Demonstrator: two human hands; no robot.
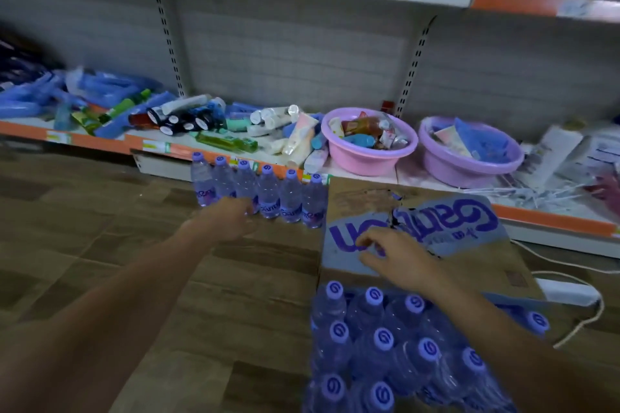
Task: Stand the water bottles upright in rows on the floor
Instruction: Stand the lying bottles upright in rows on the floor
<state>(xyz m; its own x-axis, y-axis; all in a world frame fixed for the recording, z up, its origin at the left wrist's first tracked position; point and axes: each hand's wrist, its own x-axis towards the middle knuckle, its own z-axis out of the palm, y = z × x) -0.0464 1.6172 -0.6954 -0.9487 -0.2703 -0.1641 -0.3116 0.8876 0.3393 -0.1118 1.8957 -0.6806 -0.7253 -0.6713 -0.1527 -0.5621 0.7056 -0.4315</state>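
Reaching left hand [231,216] toward 11 o'clock, grip at base of row of six clear plastic water bottles with purple caps [265,193] standing upright on brown wood-pattern floor [100,228]; cannot tell whether fingers pinch bottle or merely steady row. Right hand [394,256] at 1 o'clock, fingers loosely curled, holding nothing, over torn brown cardboard carton flap [436,228]. Remaining shrink-wrapped bottles [379,342] upright in carton at 5 o'clock, probably next supply. Row tight against shelf base [161,166], likely for straight alignment.
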